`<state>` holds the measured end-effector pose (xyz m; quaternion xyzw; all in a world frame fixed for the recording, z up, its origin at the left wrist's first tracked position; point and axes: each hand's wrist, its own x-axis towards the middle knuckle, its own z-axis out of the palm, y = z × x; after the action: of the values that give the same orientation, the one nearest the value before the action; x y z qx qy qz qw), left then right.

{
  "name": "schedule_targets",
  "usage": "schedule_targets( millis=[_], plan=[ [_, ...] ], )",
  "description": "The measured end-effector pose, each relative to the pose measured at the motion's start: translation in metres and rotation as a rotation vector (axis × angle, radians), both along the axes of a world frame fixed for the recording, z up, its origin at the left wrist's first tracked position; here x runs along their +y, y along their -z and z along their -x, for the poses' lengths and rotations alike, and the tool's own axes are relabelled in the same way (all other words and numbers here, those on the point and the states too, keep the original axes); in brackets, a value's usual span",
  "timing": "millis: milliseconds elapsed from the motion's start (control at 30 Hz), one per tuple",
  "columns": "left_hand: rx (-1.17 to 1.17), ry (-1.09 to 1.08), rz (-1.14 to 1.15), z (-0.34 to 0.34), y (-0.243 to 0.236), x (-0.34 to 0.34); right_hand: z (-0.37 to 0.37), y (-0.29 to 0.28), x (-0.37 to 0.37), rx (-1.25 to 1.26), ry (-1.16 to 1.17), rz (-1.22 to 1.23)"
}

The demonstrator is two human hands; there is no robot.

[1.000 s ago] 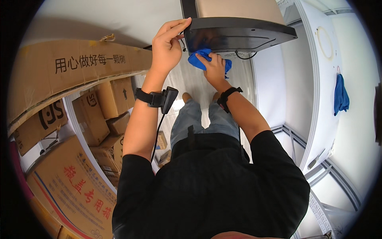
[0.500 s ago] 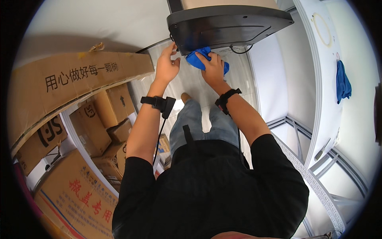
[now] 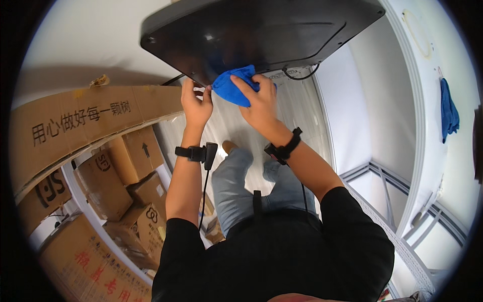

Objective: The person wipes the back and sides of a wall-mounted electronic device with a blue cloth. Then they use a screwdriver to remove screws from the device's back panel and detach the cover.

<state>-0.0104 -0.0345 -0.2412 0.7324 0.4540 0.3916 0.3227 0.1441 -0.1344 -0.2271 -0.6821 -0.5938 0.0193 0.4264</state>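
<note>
A large black panel [image 3: 241,43] with rounded corners and small screw holes fills the upper middle, tilted over the floor. My right hand [image 3: 260,104] grips a crumpled blue cloth [image 3: 229,89] and presses it against the panel's lower edge. To its left, my left hand [image 3: 196,105] has its fingers and thumb closed at the panel's lower left edge, and part of the fingertips is hidden there. The cloth's left end lies close to my left thumb. A thin black cable [image 3: 302,76] loops from the panel's edge, right of my right hand.
A long cardboard box [image 3: 80,113] lies along the left, above a shelf of several cartons [image 3: 136,156]. To the right stands a white wall panel [image 3: 425,95] with a darker blue cloth [image 3: 448,110] hanging on it. Grey metal framing [image 3: 385,176] sits below.
The panel appears larger and lower in view, showing more of its surface. The blue cloth and both hands have shifted left and slightly down in the picture along the panel's edge.
</note>
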Motion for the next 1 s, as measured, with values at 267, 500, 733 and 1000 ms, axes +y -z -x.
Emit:
schedule_targets(
  millis=[267, 500, 733, 1000],
  plan=[
    [-0.312, 0.191, -0.273, -0.004, 0.057, 0.019, -0.038, 0.044, 0.001, -0.095, 0.060, -0.257],
    [-0.580, 0.302, -0.114, -0.014, 0.072, 0.023, -0.014, 0.066, 0.036, -0.314, -0.012, -0.599],
    [-0.647, 0.114, -0.350, -0.045, 0.079, 0.021, -0.023, 0.053, 0.033, -0.290, -0.027, -0.644],
    [-0.441, 0.056, -0.434, -0.033, 0.070, 0.018, -0.131, 0.049, -0.012, -0.294, 0.210, -0.558]
  ],
)
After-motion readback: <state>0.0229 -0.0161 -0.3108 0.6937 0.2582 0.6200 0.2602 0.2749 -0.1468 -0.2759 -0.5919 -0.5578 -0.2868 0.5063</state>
